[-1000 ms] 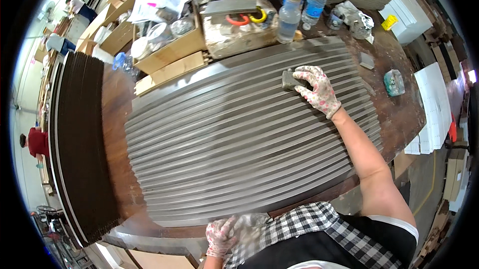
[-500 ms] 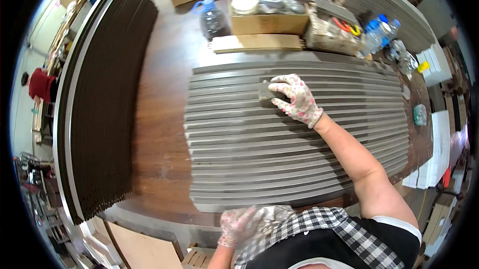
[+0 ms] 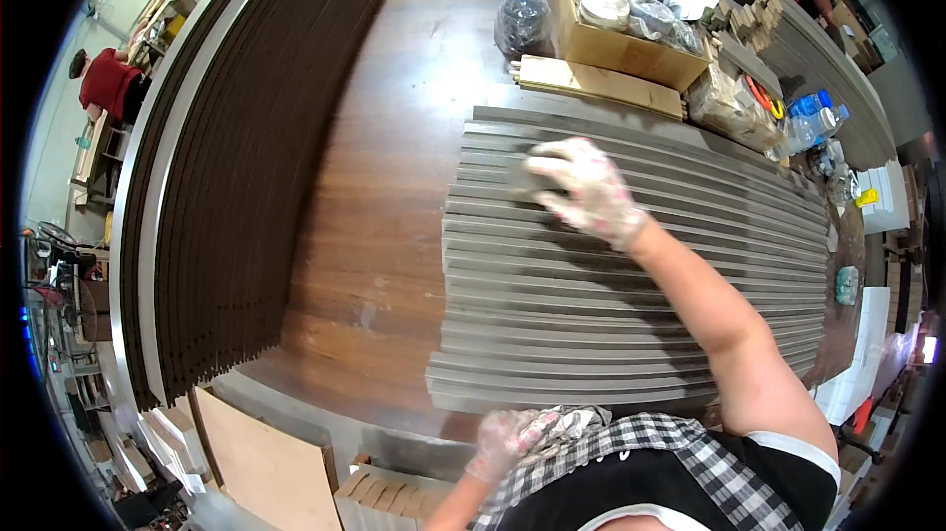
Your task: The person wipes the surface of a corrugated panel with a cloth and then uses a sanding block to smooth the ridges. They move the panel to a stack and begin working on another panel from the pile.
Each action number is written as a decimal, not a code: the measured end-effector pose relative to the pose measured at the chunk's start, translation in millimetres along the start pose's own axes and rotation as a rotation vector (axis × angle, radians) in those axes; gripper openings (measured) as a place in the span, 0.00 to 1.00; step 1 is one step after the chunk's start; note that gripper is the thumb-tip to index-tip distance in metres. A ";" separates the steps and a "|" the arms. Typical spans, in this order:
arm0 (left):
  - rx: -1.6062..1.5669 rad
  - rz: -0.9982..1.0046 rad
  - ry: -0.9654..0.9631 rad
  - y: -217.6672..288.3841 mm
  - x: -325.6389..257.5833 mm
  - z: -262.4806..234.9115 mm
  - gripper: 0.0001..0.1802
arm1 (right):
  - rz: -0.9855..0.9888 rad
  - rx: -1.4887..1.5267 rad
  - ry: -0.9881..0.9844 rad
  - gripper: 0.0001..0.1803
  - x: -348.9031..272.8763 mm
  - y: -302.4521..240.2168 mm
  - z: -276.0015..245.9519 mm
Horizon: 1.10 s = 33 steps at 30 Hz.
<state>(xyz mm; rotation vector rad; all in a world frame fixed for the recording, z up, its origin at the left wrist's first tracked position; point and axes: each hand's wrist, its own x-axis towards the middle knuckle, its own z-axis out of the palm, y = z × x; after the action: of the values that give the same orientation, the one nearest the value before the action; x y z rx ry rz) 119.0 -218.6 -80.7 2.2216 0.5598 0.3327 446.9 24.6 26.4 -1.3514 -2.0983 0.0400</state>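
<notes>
Grey slats (image 3: 552, 334) lie side by side across the brown table (image 3: 345, 265) in front of me. Above their left part is my right hand (image 3: 589, 194) in a white, pink-spotted glove, blurred by motion. Its fingers curl round a small grey block (image 3: 522, 176), like a sponge or sanding pad; its exact kind is unclear. By the near table edge, against my checked apron, my left hand (image 3: 510, 440) is closed on a crumpled grey-white cloth (image 3: 574, 423). Part of the cloth is hidden by the glove.
A tall stack of dark slats (image 3: 246, 166) stands along the left. Behind the slats are a wooden board (image 3: 601, 88), a cardboard box (image 3: 631, 60) of tubs and a blue-capped jug (image 3: 524, 19). Plastic bottles (image 3: 813, 122) stand far right. A person (image 3: 106, 86) is far left.
The view has swung left, so the table things sit further right. My right hand with the grey block has shifted leftward over the slats. My left hand still holds the cloth by the apron.
</notes>
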 end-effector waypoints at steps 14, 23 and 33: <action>0.040 0.038 0.195 19.2 23.7 -21.8 0.16 | -0.030 0.160 -0.028 0.19 51.9 -40.1 51.5; 0.082 -0.025 0.264 8.1 0.8 0.4 0.17 | 0.173 -0.011 0.023 0.20 -41.6 -8.5 -27.8; 0.164 0.010 0.336 35.2 36.9 -27.0 0.27 | 0.044 0.020 0.068 0.25 -16.3 -12.9 15.8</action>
<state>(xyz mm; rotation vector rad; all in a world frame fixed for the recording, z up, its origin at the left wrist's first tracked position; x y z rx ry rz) 150.0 -203.3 -34.4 2.3406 0.7782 0.6952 432.7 9.8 10.4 -1.3682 -2.0065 0.0333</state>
